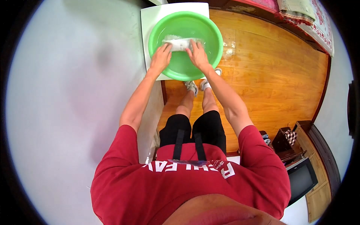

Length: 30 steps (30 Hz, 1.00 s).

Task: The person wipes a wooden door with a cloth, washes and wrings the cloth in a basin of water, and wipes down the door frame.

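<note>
A round green basin (154, 34) with water in it stands on a white tabletop (147, 15). Inside it, at the water, lies a bunched white cloth (180, 44), wet-looking and with a few small dark marks. My left hand (161, 56) grips the cloth's left end, fingers curled over it. On the opposite end, my right hand (197, 56) holds it between thumb and fingers. Both forearms reach over the near rim. Splashing and motion blur the cloth's edges, and parts of the fingertips are hidden.
A pale wall (75, 93) runs close along the left. Wooden floor (270, 78) extends to the right, with a bed (318, 30) at the far right. A television (302, 180) and a wooden cabinet (318, 195) stand at lower right. My feet are just below the basin.
</note>
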Tool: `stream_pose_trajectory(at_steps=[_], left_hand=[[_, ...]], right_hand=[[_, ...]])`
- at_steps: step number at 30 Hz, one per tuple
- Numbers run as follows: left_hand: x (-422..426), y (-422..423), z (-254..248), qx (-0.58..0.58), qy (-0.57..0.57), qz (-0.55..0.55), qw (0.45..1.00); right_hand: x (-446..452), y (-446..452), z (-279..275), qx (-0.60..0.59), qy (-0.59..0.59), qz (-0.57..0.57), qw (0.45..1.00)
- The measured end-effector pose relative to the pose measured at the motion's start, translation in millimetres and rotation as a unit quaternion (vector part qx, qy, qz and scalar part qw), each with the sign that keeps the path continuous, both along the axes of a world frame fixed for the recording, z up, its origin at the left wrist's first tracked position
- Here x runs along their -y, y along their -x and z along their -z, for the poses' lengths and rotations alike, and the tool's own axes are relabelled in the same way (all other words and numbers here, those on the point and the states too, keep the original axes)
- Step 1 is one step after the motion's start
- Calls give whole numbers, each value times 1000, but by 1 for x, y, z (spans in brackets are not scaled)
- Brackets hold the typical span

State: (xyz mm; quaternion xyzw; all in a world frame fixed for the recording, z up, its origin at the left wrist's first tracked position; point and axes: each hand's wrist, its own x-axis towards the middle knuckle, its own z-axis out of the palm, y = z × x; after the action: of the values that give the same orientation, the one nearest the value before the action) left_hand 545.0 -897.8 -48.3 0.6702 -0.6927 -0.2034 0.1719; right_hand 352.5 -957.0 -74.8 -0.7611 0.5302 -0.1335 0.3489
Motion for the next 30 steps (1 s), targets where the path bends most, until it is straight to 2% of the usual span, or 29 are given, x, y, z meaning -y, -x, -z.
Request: stream_pose_trajectory(at_steps=[1, 4, 5, 6, 7, 8, 9, 10, 11, 12, 13, 14, 16, 17, 18, 19, 21, 23, 25, 28, 29, 30], left_hand=[[-3, -1, 8, 1, -1, -2, 1000], [1, 9, 27, -12, 28, -20, 999], [6, 16, 31, -69, -49, -89, 992], [11, 21, 36, -126, -126, -156, 972], [20, 25, 41, -127, -126, -154, 972], [28, 28, 46, -254, -181, -233, 921], [32, 32, 49, -374, -232, -306, 845], [35, 37, 43, -375, -234, -303, 844], [38, 41, 37, -483, -258, -364, 753], [40, 45, 36, -578, -277, -417, 644], [39, 43, 38, -613, -250, -417, 623], [39, 42, 38, -613, -250, -415, 624], [36, 42, 27, -617, -224, -396, 643], [35, 43, 22, -617, -223, -395, 643], [35, 46, 16, -582, -223, -388, 679], [37, 49, 11, -545, -223, -379, 714], [39, 54, 7, -542, -214, -397, 709], [40, 59, 7, -539, -205, -415, 704], [44, 66, 2, -471, -165, -391, 773], [51, 77, -12, -472, -113, -401, 777], [49, 74, -7, -445, -143, -374, 801], [49, 73, -6, -445, -143, -374, 801]], right_hand=[[-2, -7, -2, 14, -68, 71, 995], [-3, -19, 14, 73, -53, 93, 992], [-1, -19, 20, 72, -54, 95, 991], [3, -21, 19, 129, -134, 117, 976], [8, -21, 16, 184, -212, 138, 950], [10, -24, 14, 181, -212, 140, 950], [10, -28, 16, 271, -258, 133, 918], [11, -32, 7, 358, -300, 124, 875], [11, -34, -3, 365, -344, 146, 853], [10, -32, -8, 364, -342, 149, 853], [11, -32, -13, 361, -373, 166, 839], [9, -32, -18, 358, -404, 181, 822], [-2, -30, -23, 379, -357, 198, 831], [-6, -31, -25, 389, -299, 245, 836], [-8, -31, -22, 396, -239, 292, 837], [-8, -34, -18, 397, -237, 292, 837], [-9, -44, -20, 193, -114, 288, 931], [-8, -51, -29, 192, -120, 298, 927], [-4, -52, -37, 189, -127, 308, 924], [4, -47, -46, 205, -179, 270, 924], [5, -44, -49, 188, -175, 253, 933], [5, -42, -50, 170, -171, 235, 942]])
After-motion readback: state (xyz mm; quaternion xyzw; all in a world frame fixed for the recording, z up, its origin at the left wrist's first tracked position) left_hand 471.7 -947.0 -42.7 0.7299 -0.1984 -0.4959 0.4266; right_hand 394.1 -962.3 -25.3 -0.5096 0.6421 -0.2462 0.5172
